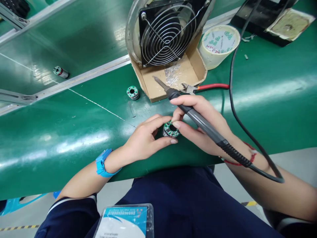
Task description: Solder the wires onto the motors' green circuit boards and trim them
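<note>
Near the table's front edge sits a small motor with a round green circuit board on top [168, 130]. My left hand [146, 137] grips it, thumb on the near side and fingers on the far side. In my right hand [200, 124] lies a soldering iron [201, 121], its tip pointing up and left over a cardboard tray, away from the motor. The thumb and a fingertip of that same hand touch the board's right edge. A second motor with a ring-shaped green board [133, 93] stands farther back, left of the tray.
A fan with a wire guard [167, 42] stands behind the cardboard tray [155, 91], which holds wire clippings. Red-handled cutters [190, 88] rest at its edge. A tape roll [219, 46], a black stand with a sponge [288, 28] and the iron's cable [234, 99] are at right. Another motor [61, 72] lies behind the rail.
</note>
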Available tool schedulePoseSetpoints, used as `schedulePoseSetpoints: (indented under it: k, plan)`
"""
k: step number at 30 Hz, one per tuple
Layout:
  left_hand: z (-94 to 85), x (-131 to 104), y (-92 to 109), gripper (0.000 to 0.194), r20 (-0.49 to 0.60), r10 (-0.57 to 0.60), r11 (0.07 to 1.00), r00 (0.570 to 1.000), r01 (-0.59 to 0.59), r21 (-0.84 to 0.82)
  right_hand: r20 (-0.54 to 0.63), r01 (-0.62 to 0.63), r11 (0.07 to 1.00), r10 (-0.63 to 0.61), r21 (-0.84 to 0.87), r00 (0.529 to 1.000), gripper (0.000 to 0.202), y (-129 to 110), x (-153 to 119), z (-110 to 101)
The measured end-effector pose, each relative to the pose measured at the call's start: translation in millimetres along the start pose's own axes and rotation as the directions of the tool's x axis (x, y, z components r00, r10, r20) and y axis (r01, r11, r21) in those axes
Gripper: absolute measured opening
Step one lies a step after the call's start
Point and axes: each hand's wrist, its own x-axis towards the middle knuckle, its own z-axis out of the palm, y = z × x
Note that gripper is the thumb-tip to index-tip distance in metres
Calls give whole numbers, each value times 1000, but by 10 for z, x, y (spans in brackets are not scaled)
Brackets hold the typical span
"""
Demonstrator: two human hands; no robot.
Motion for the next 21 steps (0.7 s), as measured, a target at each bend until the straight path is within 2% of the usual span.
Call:
schedulePoseSetpoints:
  k: [3, 5, 8, 11, 15, 18, 21]
  plan:
    - [5, 28, 8, 35, -48, -11, 997, 999, 15, 77, -87, 10, 995, -19, -103, 996, 52, 14, -69, 73]
    - [27, 44, -13, 31, -67, -37, 988, 997, 46, 148, -77, 25, 970, -45, -240, 996, 57, 44, -95, 144]
    - [70, 57, -107, 38, -90, -138, 974, 986, 151, 167, -23, 28, 916, -40, -400, 999, 50, 140, -92, 242]
    - [89, 50, -234, 58, -138, -251, 968, 958, 246, -54, 25, 4, 877, 9, -481, 1000, 45, 248, -55, 281]
    - [75, 36, -286, 74, -130, -294, 886, 947, 219, -408, 28, 57, 906, -50, -419, 998, 47, 233, -23, 268]
    - [68, 33, -209, 75, -83, -277, 824, 957, 192, -534, -17, 132, 943, -144, -306, 989, 47, 112, -30, 304]
    - [55, 21, -111, 73, -50, -267, 803, 962, 193, -563, -40, 167, 958, -181, -235, 983, 40, 29, -52, 393]
